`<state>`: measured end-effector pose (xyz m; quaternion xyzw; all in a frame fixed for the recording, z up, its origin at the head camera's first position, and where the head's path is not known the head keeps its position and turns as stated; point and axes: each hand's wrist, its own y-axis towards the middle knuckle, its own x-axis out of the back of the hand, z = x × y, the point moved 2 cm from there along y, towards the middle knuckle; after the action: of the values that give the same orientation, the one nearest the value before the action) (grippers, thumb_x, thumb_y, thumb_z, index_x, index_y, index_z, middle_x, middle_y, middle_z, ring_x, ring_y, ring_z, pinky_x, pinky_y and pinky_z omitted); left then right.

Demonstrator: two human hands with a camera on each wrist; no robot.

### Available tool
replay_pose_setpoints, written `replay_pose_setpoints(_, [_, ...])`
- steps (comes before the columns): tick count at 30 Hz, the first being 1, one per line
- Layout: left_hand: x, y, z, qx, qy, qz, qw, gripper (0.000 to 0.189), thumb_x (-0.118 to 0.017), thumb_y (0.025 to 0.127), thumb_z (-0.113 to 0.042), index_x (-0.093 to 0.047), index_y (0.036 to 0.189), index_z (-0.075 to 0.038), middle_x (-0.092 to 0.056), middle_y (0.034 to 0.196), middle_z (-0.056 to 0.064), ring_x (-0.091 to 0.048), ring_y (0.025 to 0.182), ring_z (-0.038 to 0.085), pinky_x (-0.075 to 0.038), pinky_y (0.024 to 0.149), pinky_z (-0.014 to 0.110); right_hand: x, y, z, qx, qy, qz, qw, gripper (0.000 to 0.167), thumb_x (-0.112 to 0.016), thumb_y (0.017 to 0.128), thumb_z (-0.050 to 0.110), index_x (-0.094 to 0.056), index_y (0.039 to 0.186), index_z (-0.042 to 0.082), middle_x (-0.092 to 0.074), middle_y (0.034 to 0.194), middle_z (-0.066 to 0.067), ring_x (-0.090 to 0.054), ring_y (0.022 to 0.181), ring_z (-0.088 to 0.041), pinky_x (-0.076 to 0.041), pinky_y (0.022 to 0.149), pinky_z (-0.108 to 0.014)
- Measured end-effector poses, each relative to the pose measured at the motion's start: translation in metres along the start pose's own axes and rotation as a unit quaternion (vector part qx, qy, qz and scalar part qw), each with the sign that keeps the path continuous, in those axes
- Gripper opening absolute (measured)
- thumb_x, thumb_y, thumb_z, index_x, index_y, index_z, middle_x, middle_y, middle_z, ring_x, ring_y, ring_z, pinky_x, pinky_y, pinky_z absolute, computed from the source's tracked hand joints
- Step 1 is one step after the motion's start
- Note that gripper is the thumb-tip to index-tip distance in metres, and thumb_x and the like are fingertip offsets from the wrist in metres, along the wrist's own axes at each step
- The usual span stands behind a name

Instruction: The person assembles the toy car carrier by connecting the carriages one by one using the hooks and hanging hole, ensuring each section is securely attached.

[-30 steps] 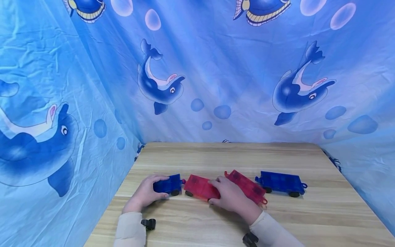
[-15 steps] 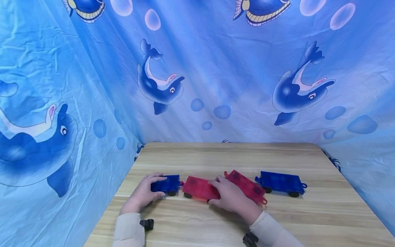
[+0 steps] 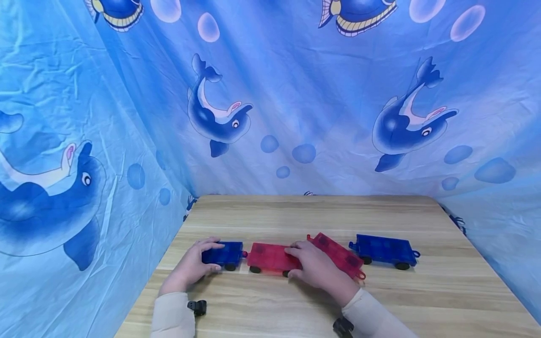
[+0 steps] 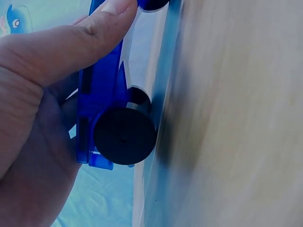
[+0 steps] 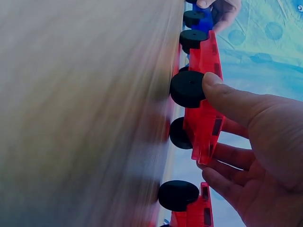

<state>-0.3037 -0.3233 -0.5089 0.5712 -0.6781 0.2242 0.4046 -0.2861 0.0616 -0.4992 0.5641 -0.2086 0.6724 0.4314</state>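
At the left of the table in the head view, my left hand [image 3: 192, 264] grips a translucent blue toy train car [image 3: 228, 254] by its left end, thumb on the near side. A red toy train car [image 3: 264, 257] stands just right of it, the coupling between them meeting end to end. My right hand [image 3: 313, 266] holds that red car's right end. In the left wrist view a black wheel [image 4: 124, 136] of the blue car shows at the tabletop. The right wrist view has my thumb against the red car [image 5: 206, 113] beside a black wheel.
A second red toy car [image 3: 336, 253] lies at a slant behind my right hand, close to it. To its right stands another blue toy car [image 3: 386, 250] with a ring at its right end. The wooden table [image 3: 270, 310] is bordered by a dolphin-print curtain [image 3: 279, 94].
My left hand and the blue car have moved a little left and nearer. The held red car's left end has swung the same way, while my right hand stays almost in place.
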Motion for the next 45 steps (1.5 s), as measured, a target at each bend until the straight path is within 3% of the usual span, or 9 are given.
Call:
replay_pose_setpoints(9, [0.000, -0.002, -0.005, 0.002, 0.003, 0.005, 1.0000, 0.061, -0.093, 0.080, -0.016, -0.069, 0.137, -0.020, -0.048, 0.159, 0.012, -0.034, 0.149, 0.045, -0.028, 0.117, 0.069, -0.001, -0.001, -0.002, -0.002, -0.002, 0.001, 1.0000, 0.065, -0.086, 0.087, 0.043, -0.066, 0.143, 0.016, -0.061, 0.143, -0.010, -0.055, 0.134, -0.031, -0.047, 0.111, -0.048])
replay_pose_setpoints(17, [-0.003, 0.002, -0.013, -0.021, -0.009, -0.024, 0.9995, 0.064, -0.094, 0.080, -0.036, -0.070, 0.135, -0.015, -0.052, 0.155, 0.014, -0.038, 0.147, 0.046, -0.008, 0.123, 0.069, -0.001, -0.002, -0.001, -0.008, 0.012, 0.016, 0.9998, 0.066, -0.085, 0.089, 0.040, -0.063, 0.146, 0.015, -0.055, 0.150, -0.012, -0.050, 0.140, -0.033, -0.045, 0.113, -0.050])
replay_pose_setpoints(22, [-0.010, 0.009, -0.031, -0.046, -0.026, -0.062, 0.9967, 0.063, -0.087, 0.086, -0.045, -0.068, 0.139, -0.016, -0.054, 0.154, 0.009, -0.041, 0.146, 0.041, -0.028, 0.118, 0.068, 0.002, -0.005, -0.001, -0.004, 0.017, 0.008, 0.9998, 0.069, -0.084, 0.089, 0.043, -0.061, 0.148, 0.018, -0.051, 0.155, -0.010, -0.047, 0.143, -0.033, -0.043, 0.115, -0.051])
replay_pose_setpoints(25, [-0.014, 0.014, -0.044, -0.078, -0.032, -0.088, 0.9926, 0.057, -0.086, 0.089, -0.039, -0.068, 0.139, -0.017, -0.058, 0.149, 0.005, -0.048, 0.141, 0.036, -0.040, 0.112, 0.064, 0.006, -0.008, -0.002, 0.003, 0.018, -0.010, 0.9998, 0.068, -0.085, 0.088, 0.044, -0.062, 0.147, 0.019, -0.052, 0.155, -0.009, -0.048, 0.142, -0.033, -0.044, 0.114, -0.052])
replay_pose_setpoints(30, [-0.024, 0.021, -0.062, -0.109, -0.038, -0.115, 0.9867, 0.053, -0.087, 0.089, -0.026, -0.068, 0.138, -0.023, -0.061, 0.143, -0.003, -0.054, 0.136, 0.027, -0.046, 0.109, 0.056, 0.014, -0.018, -0.007, 0.003, 0.034, -0.037, 0.9987, 0.066, -0.086, 0.088, 0.042, -0.064, 0.146, 0.020, -0.052, 0.154, -0.007, -0.049, 0.141, -0.032, -0.044, 0.113, -0.054])
replay_pose_setpoints(36, [-0.043, 0.026, -0.085, -0.102, -0.027, -0.092, 0.9902, 0.054, -0.085, 0.091, -0.035, -0.065, 0.141, -0.033, -0.058, 0.146, -0.008, -0.052, 0.139, 0.025, -0.047, 0.110, 0.056, 0.025, -0.032, -0.016, -0.011, 0.035, -0.072, 0.9967, 0.063, -0.086, 0.087, 0.045, -0.067, 0.142, 0.021, -0.057, 0.149, -0.005, -0.054, 0.136, -0.032, -0.044, 0.111, -0.058])
replay_pose_setpoints(45, [-0.072, 0.030, -0.126, -0.128, 0.004, -0.022, 0.9916, 0.068, -0.089, 0.086, -0.037, -0.061, 0.146, -0.025, -0.052, 0.154, 0.002, -0.049, 0.140, 0.033, -0.046, 0.110, 0.057, 0.033, -0.053, -0.038, -0.065, 0.031, -0.095, 0.9929, 0.070, -0.090, 0.082, 0.046, -0.065, 0.143, 0.023, -0.058, 0.147, -0.003, -0.053, 0.136, -0.034, -0.041, 0.110, -0.065])
